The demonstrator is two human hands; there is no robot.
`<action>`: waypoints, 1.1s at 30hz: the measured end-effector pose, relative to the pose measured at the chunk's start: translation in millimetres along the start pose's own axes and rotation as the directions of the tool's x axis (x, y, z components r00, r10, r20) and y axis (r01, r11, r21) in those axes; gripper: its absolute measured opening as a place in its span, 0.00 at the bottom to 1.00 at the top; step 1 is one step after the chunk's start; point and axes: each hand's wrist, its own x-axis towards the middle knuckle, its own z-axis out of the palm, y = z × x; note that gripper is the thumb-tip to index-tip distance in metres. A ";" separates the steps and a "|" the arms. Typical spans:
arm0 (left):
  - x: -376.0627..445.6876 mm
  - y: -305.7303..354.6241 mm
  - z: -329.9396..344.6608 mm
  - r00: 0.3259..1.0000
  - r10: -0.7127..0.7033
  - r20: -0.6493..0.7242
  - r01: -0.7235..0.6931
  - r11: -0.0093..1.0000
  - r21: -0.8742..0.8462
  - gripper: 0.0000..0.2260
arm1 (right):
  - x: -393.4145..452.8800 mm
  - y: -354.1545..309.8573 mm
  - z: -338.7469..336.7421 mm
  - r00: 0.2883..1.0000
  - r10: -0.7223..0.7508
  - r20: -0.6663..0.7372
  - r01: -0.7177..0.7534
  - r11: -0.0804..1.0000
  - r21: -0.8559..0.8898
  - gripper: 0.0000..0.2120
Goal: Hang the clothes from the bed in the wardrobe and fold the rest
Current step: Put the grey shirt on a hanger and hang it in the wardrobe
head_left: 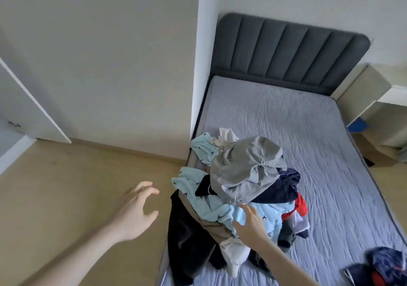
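Observation:
A heap of clothes (237, 193) lies on the near left part of the bed (308, 136). A grey hooded garment (244, 166) tops it, over a light blue patterned piece (222, 210), dark navy, red, brown and black items. A black garment (187, 237) hangs over the bed's left edge. My right hand (251, 224) reaches over the light blue piece with fingers spread, touching or just above it. My left hand (136, 210) hovers over the floor left of the heap, fingers loosely curved and holding nothing.
The bed has a grey quilted cover and a dark padded headboard (290, 52). A white wardrobe side panel (202, 65) stands against the bed's left edge. More dark clothes (383, 266) lie at the near right. A white desk (387, 96) stands right.

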 end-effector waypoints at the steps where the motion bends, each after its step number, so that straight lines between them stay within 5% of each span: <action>1: 6.6 -2.2 6.2 1.000 0.002 0.009 -0.002 1.000 0.006 0.20 | 13.3 2.5 3.7 1.000 -0.006 0.010 0.006 1.000 -0.019 0.30; 14: 99.4 -52.5 90.5 0.985 -0.146 0.096 0.142 0.989 0.048 0.18 | 191.1 41.3 90.6 0.972 0.134 0.194 -0.064 0.942 -0.330 0.34; 20: 95.6 -84.5 109.5 0.979 -0.179 0.097 0.175 0.983 0.050 0.17 | 225.2 65.3 116.0 0.959 0.227 0.169 -0.141 0.902 -0.408 0.24; 24: 84.8 -90.6 103.6 0.976 -0.200 0.080 0.197 0.979 0.052 0.16 | 217.1 65.8 109.4 0.996 0.087 0.005 -0.083 0.961 -0.265 0.17; 27: 71.7 -74.8 90.5 0.979 -0.193 0.063 0.193 0.981 0.002 0.15 | 190.9 42.6 74.3 0.988 0.010 -0.152 0.001 0.997 0.074 0.14; 33: 48.1 -8.1 52.5 0.995 -0.091 0.043 0.095 0.988 -0.118 0.16 | 111.4 -54.4 -55.1 0.898 -0.164 -0.408 0.345 0.837 0.424 0.18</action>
